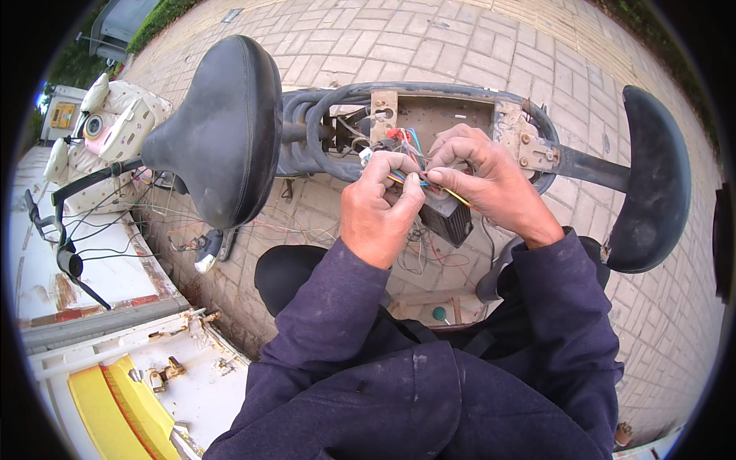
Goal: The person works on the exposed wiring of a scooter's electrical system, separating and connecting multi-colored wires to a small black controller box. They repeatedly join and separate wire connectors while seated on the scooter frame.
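Observation:
My left hand (377,207) and my right hand (483,182) meet over the open frame (452,115) of an electric scooter. Thumb and fingers of each hand are pinched on thin coloured electrical wires (462,198); a yellow one runs out under the right hand. The exact spot where the fingertips grip is partly hidden. Just beyond the hands are a red connector (399,134) and blue wires (415,139). A white connector (366,156) sits beside my left fingers. Below the hands is a black finned metal box (448,224), likely the controller.
A black saddle (222,130) stands to the left, and a curved black backrest pad (655,184) to the right. Handlebars (65,230) with trailing cables are at far left. Loose wires and a green-handled tool (439,313) lie low in front. White panels (207,383) fill the lower left.

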The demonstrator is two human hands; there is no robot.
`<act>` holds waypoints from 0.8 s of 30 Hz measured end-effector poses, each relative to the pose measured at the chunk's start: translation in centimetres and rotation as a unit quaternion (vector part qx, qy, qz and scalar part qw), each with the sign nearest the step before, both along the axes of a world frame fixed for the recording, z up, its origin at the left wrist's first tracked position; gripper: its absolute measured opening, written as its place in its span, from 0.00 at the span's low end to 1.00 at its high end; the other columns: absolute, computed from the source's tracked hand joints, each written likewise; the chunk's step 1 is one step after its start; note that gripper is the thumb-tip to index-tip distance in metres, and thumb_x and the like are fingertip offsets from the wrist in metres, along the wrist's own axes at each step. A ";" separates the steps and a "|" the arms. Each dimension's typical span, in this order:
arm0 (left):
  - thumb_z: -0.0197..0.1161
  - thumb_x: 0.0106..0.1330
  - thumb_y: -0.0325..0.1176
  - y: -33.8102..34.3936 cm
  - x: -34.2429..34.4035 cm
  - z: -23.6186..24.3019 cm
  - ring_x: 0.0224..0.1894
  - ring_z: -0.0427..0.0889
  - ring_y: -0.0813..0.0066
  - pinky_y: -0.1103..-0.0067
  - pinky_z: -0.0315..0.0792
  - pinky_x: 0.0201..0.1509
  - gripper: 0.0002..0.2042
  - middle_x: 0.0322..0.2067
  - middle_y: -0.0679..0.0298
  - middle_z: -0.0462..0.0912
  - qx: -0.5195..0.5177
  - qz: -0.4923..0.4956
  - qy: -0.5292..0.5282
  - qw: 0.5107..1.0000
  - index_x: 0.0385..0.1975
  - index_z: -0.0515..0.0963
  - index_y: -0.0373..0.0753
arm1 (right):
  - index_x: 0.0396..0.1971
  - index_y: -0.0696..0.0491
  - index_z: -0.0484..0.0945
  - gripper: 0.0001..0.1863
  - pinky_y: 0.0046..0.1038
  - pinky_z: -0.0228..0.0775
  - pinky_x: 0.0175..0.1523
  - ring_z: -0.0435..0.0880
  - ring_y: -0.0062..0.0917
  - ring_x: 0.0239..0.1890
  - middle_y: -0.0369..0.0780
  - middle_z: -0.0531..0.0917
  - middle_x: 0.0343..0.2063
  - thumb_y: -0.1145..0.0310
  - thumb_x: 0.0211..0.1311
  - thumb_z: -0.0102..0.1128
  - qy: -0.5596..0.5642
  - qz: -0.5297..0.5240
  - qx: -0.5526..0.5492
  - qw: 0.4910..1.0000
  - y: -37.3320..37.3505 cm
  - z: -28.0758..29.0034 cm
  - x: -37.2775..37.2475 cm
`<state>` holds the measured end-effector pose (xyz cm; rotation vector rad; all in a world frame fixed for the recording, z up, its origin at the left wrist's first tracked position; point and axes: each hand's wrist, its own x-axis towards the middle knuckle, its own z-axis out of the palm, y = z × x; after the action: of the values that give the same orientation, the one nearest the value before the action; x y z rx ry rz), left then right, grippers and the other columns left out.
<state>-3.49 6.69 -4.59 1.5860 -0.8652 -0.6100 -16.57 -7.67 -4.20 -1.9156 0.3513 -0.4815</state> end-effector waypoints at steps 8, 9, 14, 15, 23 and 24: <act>0.63 0.63 0.23 0.4 -0.6 -0.4 0.21 0.75 0.89 0.85 0.68 0.25 0.05 0.25 0.70 0.81 -0.001 0.008 -0.009 1.000 0.37 0.77 0.36 | 0.31 0.57 0.79 0.07 0.24 0.69 0.49 0.78 0.22 0.40 0.35 0.82 0.34 0.68 0.62 0.62 -0.034 -0.138 0.204 0.969 1.7 -1.9 1.3; 0.63 0.63 0.23 0.5 -0.6 -0.4 0.21 0.74 0.90 0.85 0.68 0.25 0.05 0.25 0.70 0.81 0.008 0.004 -0.015 1.000 0.37 0.77 0.36 | 0.32 0.57 0.79 0.07 0.22 0.70 0.47 0.79 0.19 0.39 0.35 0.82 0.34 0.68 0.63 0.62 -0.008 -0.159 0.325 0.932 1.9 -2.0 1.3; 0.63 0.64 0.22 0.5 -0.7 -0.5 0.22 0.73 0.91 0.86 0.69 0.26 0.05 0.26 0.71 0.80 -0.018 0.005 0.025 1.000 0.38 0.77 0.36 | 0.35 0.57 0.80 0.05 0.20 0.69 0.48 0.77 0.16 0.41 0.34 0.81 0.35 0.71 0.66 0.58 -0.005 -0.097 0.399 0.912 1.5 -1.2 0.3; 0.63 0.65 0.22 0.5 -0.7 -0.5 0.23 0.73 0.91 0.86 0.69 0.27 0.05 0.26 0.71 0.80 -0.027 0.007 0.039 0.999 0.38 0.77 0.36 | 0.35 0.57 0.80 0.04 0.21 0.69 0.51 0.77 0.17 0.44 0.33 0.80 0.36 0.73 0.66 0.57 -0.005 -0.068 0.393 0.917 1.3 -0.9 0.2; 0.63 0.64 0.23 0.6 -0.9 -0.5 0.25 0.78 0.89 0.84 0.72 0.28 0.06 0.27 0.68 0.82 -0.005 0.005 -0.018 1.000 0.39 0.77 0.36 | 0.34 0.56 0.80 0.10 0.25 0.65 0.56 0.74 0.18 0.51 0.31 0.80 0.35 0.65 0.63 0.69 0.030 -0.011 0.007 0.999 0.4 -0.4 0.0; 0.64 0.64 0.23 0.6 -0.9 -0.5 0.25 0.78 0.88 0.84 0.72 0.28 0.06 0.26 0.68 0.82 -0.007 0.005 -0.040 0.999 0.39 0.77 0.36 | 0.34 0.56 0.81 0.11 0.23 0.66 0.55 0.75 0.18 0.50 0.31 0.80 0.35 0.64 0.63 0.70 0.037 -0.008 0.008 0.999 0.3 -0.5 0.1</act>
<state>-4.42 7.26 -5.10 1.6100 -0.9190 -0.5350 -16.48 -7.38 -4.65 -1.9190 0.4181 -0.4171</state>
